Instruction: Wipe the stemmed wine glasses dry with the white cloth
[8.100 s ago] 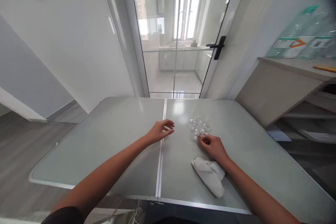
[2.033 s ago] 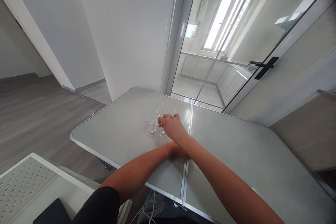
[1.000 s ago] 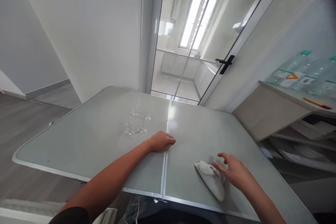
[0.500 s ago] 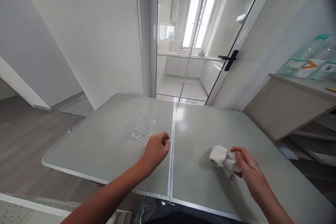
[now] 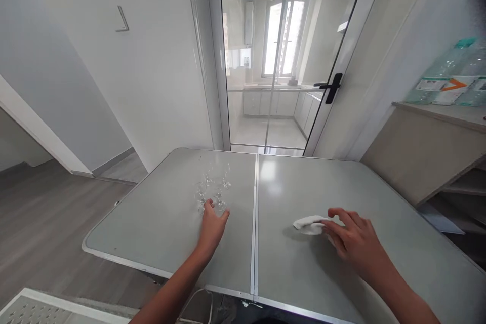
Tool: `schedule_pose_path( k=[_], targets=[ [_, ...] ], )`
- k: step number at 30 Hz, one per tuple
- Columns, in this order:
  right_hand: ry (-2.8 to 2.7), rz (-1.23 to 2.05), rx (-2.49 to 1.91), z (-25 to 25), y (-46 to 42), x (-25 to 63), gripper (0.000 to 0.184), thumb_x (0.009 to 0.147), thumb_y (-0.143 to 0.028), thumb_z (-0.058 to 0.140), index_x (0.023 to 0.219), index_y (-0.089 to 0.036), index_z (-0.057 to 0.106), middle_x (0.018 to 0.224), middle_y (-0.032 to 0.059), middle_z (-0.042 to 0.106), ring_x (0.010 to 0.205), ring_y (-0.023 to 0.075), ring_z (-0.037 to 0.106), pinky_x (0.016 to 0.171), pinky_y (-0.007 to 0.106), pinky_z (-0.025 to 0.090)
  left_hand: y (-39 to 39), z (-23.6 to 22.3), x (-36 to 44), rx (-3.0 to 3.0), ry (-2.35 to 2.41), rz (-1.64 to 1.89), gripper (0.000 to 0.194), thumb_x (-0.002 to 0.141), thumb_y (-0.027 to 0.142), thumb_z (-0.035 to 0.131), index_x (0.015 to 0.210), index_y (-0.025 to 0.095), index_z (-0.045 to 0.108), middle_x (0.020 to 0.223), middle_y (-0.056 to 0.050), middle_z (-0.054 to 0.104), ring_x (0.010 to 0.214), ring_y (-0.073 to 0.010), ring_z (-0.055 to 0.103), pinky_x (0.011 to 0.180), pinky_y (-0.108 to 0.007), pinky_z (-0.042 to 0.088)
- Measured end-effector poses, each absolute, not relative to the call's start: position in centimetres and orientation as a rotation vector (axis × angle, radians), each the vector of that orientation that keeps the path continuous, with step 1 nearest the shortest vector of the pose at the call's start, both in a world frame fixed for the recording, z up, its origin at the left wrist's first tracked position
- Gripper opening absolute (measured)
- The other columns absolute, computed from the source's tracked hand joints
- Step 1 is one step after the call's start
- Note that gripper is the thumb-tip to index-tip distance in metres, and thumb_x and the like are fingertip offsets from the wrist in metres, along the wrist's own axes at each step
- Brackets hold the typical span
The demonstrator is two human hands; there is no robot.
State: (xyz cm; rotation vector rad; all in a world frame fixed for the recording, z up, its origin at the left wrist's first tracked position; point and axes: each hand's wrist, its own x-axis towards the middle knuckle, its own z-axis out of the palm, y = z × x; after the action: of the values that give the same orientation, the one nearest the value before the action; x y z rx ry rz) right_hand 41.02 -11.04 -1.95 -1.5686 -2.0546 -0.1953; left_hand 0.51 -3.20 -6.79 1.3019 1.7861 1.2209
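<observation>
Several clear stemmed glasses [image 5: 227, 183] stand grouped on the left half of the grey table [image 5: 159, 223]. My left hand [image 5: 212, 228] is at the near side of this group, thumb and fingers apart, close to the nearest glass [image 5: 219, 204]. Whether a fingertip touches a glass, I cannot tell. Over the right half of the table, my right hand [image 5: 355, 240] pinches a white cloth [image 5: 309, 225] at its right end. The cloth hangs low, just above or on the tabletop, with its shadow beneath.
A metal seam [image 5: 256, 223] divides the table from front to back. Behind it stands a glass door [image 5: 269, 131] with a black handle [image 5: 332, 88]. On the right, plastic bottles [image 5: 448, 81] rest on a wooden shelf [image 5: 440, 111]. A white perforated surface [image 5: 41, 309] lies at lower left.
My left hand has moved left to the glasses and its curled fingers have opened. My right hand has turned palm down, and the cloth now lies flatter and lower. The view has shifted slightly.
</observation>
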Motion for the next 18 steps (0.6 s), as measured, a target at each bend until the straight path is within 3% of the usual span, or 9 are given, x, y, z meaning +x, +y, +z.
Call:
schedule_pose_path(
  k=[4, 9, 14, 18],
  targets=[
    [-1.502, 0.383, -1.705, -1.6, -8.8, 40.5, 0.034, 0.097, -0.05, 0.05, 0.095, -0.023, 0.07, 0.083, 0.0066, 0.072, 0.074, 0.0234, 0.064, 0.068, 0.033, 0.046, -1.4, -7.5, 1.6, 1.303, 1.78, 1.318, 0.049, 0.093, 0.04, 0.06, 0.129, 0.017, 0.036, 0.15, -0.027, 0.046, 0.144, -0.0338, 0.047, 0.116, -0.051, 0.039],
    [-0.877, 1.17, -1.475, -3.2, -6.7, 39.0, 0.049, 0.078, -0.06, 0.074, 0.1, -0.017, 0.073, 0.092, 0.0091, 0.075, 0.079, 0.0257, 0.068, 0.064, 0.031, 0.05, -0.4, -7.9, 2.1, 1.307, 1.769, 1.362, 0.032, 0.096, 0.037, 0.057, 0.118, 0.022, 0.039, 0.132, -0.018, 0.058, 0.13, -0.0283, 0.059, 0.111, -0.049, 0.044],
    [-0.978, 0.892, -1.463, -3.3, -4.5, 37.8, 0.041, 0.076, -0.055, 0.076, 0.084, -0.015, 0.073, 0.074, 0.0016, 0.068, 0.07, 0.0195, 0.059, 0.062, 0.027, 0.044, -1.1, -6.6, 2.9, 1.386, 1.698, 1.413, 0.032, 0.098, 0.046, 0.05, 0.119, 0.022, 0.042, 0.11, -0.01, 0.065, 0.104, -0.0242, 0.068, 0.095, -0.043, 0.052],
    [-0.928, 0.806, -1.325, -2.2, -1.9, 36.2, 0.037, 0.077, -0.048, 0.072, 0.095, -0.016, 0.07, 0.079, 0.0015, 0.068, 0.07, 0.0187, 0.058, 0.062, 0.028, 0.045, -0.5, -3.7, 5.9, 1.69, 1.448, 1.202, 0.038, 0.1, 0.052, 0.043, 0.12, 0.021, 0.05, 0.079, 0.0, 0.067, 0.076, -0.0215, 0.069, 0.076, -0.035, 0.052]
  ],
)
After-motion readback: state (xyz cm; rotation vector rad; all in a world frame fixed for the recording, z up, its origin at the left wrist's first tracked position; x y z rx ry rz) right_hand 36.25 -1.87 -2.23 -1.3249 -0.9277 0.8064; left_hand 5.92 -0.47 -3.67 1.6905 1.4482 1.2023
